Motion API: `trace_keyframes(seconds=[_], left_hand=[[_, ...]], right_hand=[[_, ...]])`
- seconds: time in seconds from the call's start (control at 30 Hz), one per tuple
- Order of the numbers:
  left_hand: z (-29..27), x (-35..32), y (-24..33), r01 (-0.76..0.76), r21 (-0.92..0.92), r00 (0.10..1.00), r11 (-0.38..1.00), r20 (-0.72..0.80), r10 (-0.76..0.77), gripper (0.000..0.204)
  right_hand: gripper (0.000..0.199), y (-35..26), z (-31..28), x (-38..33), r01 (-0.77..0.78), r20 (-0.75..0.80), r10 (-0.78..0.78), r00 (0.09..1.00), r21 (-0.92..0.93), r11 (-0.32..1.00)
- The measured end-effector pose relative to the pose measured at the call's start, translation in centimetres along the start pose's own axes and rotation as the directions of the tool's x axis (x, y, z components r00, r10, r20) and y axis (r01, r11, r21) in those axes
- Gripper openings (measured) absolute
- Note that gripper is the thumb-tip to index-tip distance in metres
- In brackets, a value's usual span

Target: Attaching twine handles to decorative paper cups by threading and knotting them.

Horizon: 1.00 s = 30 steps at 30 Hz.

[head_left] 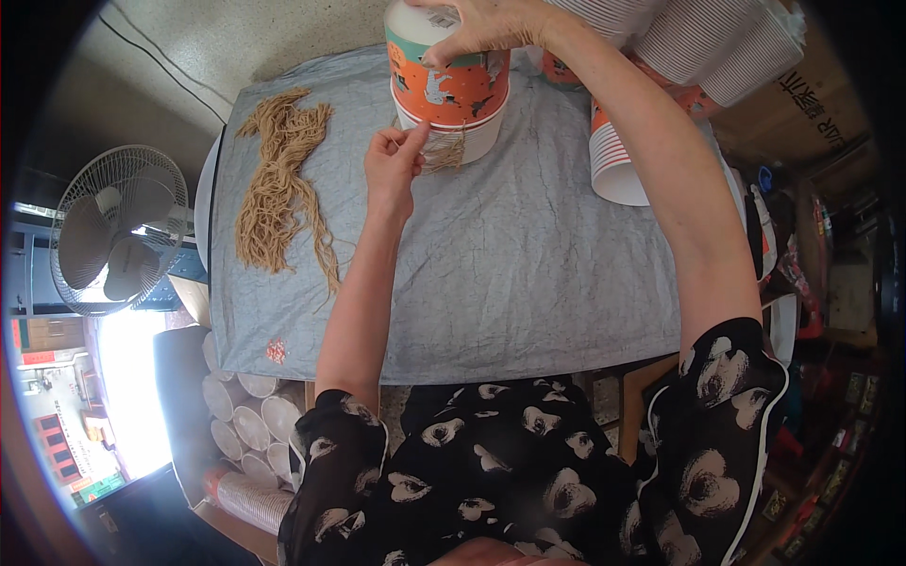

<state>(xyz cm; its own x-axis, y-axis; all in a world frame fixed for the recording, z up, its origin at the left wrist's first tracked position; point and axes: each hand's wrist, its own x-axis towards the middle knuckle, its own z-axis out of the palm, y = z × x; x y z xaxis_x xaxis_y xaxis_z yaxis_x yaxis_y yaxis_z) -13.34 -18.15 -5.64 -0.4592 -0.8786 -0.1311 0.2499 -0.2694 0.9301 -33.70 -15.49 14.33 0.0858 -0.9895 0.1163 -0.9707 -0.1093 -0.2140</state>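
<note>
Centrally, near the far edge of the covered table [510, 302], an orange printed tub [453, 91] stood base-up, with white walling showing beneath its rim. Judged by its look, it was light, thin coated paperboard: fairly stiff at the rim, apt to dent along the wall, and somewhat slippery. The surest hold probably lay around the wall near the base, or at the firmer rim. A tuft of tan twine [445, 154], likely soft, limp and easily frayed, lay against the rim; it was best taken by a fingertip pinch.

The right hand [491, 23] was spread wide over the tub, thumb against the wall and fingers reaching across the base. The left hand [394, 168] had its fingers curled and thumb and forefinger together beside the tuft; whether a strand lay between them could not be told. Farther out lay a loose twine bundle [281, 193] to the left and nested tubs [620, 170] to the right.
</note>
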Motion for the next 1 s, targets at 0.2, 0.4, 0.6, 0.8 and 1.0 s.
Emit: trace_keyframes(seconds=[0.2, 0.4, 0.6, 0.8, 1.0], left_hand=[[0.3, -0.9, -1.0, -0.002, 0.031, 0.998, 1.0, 0.062, 0.0, 0.036], [0.0, -0.6, -1.4, -0.026, 0.111, 0.998, 0.993, 0.062, 0.02, 0.041], [1.6, -1.6, -1.6, -0.143, 0.23, 0.99, 0.962, 0.044, 0.137, 0.056], [4.0, -3.3, -1.0, -0.177, 0.062, 0.983, 0.982, -0.031, 0.179, 0.055], [4.1, -2.9, -1.7, -0.112, 0.088, 0.989, 0.99, -0.088, 0.12, 0.053]], right_hand=[[0.107, 0.3, 0.7, 0.2, 0.041, -0.002, -0.041, 0.999, -0.023, 0.999], [0.106, -0.7, 0.5, -0.4, -0.028, 0.019, 0.028, 0.999, 0.012, 1.0], [0.106, -0.8, 0.6, -0.8, -0.046, 0.005, 0.046, 0.999, 0.029, 0.999], [0.104, 0.1, 1.1, -0.5, 0.016, -0.033, -0.015, 0.999, 0.046, 0.999], [0.104, -1.0, 0.7, -0.7, -0.036, -0.014, 0.036, 0.999, 0.019, 0.999]])
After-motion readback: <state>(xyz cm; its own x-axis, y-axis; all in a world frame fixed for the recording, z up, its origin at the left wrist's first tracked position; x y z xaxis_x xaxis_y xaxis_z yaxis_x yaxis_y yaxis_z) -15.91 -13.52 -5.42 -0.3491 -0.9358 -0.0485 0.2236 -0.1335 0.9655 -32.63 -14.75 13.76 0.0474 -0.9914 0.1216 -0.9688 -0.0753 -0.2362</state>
